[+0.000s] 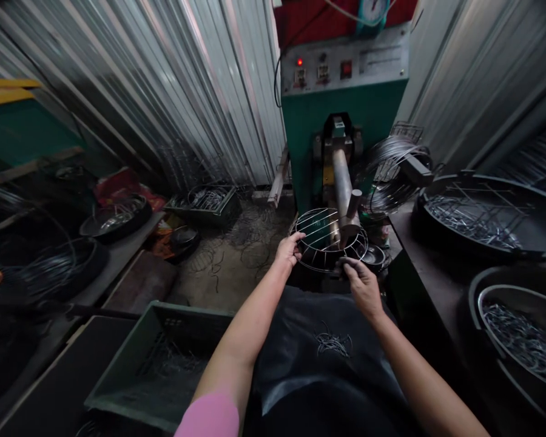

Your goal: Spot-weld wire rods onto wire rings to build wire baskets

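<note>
A round wire rack (319,250) with parallel bars and two rings sits at the end of a green machine's metal arm (343,182). My left hand (290,250) is closed on the rack's left rim, thumb on top. At the near right side of the rim, just below the arm's tip, my right hand (361,282) has its fingers pinched together. Its fingertips are dark, and what lies between them is too small to make out. On the black apron (295,340) over my lap rests a small heap of short bent wires (333,343).
The green machine (300,133) stands ahead, a red light lit on its panel. To the right, black basins (471,303) hold wire pieces, near a wire coil (391,164). At lower left is a green crate (118,379); loose wire litters the floor (218,261).
</note>
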`<state>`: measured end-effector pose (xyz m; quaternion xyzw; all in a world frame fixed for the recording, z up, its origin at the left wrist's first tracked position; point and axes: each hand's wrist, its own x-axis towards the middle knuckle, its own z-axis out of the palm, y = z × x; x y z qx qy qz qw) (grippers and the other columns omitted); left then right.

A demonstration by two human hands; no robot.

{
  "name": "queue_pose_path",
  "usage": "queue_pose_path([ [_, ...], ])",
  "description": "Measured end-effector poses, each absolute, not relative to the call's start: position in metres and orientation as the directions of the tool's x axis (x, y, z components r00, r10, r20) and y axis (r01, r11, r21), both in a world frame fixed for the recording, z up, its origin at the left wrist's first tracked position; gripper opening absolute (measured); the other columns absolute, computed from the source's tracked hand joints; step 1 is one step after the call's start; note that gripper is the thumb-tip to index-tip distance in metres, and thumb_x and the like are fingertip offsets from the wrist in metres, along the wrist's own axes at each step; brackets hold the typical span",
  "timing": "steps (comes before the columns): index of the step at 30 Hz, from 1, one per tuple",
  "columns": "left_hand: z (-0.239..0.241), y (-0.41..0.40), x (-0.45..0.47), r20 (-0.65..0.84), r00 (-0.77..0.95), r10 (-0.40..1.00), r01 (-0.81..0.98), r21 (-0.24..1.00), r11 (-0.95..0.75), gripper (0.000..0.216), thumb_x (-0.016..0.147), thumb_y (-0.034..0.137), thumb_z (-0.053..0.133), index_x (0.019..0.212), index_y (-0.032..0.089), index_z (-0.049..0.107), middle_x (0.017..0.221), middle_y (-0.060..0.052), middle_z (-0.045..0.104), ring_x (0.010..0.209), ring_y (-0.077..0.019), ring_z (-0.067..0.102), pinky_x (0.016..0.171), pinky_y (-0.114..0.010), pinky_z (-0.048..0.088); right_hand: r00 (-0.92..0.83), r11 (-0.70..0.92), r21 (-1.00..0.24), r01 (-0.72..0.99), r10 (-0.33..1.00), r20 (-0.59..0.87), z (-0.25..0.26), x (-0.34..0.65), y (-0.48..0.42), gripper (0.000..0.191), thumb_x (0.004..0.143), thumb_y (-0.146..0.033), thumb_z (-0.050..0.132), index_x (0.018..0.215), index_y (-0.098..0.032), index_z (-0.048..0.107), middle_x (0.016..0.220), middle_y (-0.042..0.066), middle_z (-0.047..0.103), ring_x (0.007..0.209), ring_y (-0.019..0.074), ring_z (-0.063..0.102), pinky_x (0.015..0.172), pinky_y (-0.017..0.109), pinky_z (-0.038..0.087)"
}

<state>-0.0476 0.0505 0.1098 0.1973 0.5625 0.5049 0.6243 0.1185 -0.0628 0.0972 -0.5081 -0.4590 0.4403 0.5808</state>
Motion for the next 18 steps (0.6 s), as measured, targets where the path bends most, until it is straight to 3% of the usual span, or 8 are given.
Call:
queue_pose_path([
  [6, 0.110, 0.035, -0.043, -0.401, -0.209, 0.892, -0.409, 0.865, 0.292, 0.038, 0.047, 0.024, 0.072, 0.073, 0.019, 0.044, 0.054, 0.010, 0.036, 0.037, -0.0014, 0.026, 0.035, -0.016, 0.014, 0.200, -0.065, -0.996, 0.053, 0.978, -0.053, 0.090, 0.110, -0.054, 0.041, 0.068, -0.052, 0.058, 0.088, -0.016, 0.061, 0.058, 0.003, 0.062, 0.051, 0.0166, 0.057, 0.045, 0.027, 0.045],
  [12, 0.112, 0.028, -0.038, -0.425, -0.250, 0.870, -0.429, 0.854, 0.294, 0.048, 0.046, 0.028, 0.074, 0.084, 0.019, 0.046, 0.058, 0.010, 0.036, 0.040, -0.0015, 0.029, 0.036, -0.015, 0.016, 0.187, -0.054, -0.998, 0.043, 0.981, -0.045, 0.094, 0.114, -0.054, 0.042, 0.069, -0.055, 0.058, 0.086, -0.017, 0.061, 0.068, 0.004, 0.065, 0.057, 0.0170, 0.061, 0.044, 0.025, 0.046],
  [18, 0.111, 0.027, -0.037, -0.415, -0.254, 0.873, -0.417, 0.862, 0.288, 0.048, 0.047, 0.029, 0.074, 0.085, 0.020, 0.046, 0.059, 0.009, 0.038, 0.040, -0.0013, 0.029, 0.036, -0.015, 0.016, 0.195, -0.005, -1.000, 0.002, 0.981, -0.005, 0.089, 0.113, -0.053, 0.040, 0.070, -0.054, 0.060, 0.086, -0.017, 0.061, 0.071, 0.004, 0.065, 0.060, 0.0170, 0.062, 0.053, 0.027, 0.051],
])
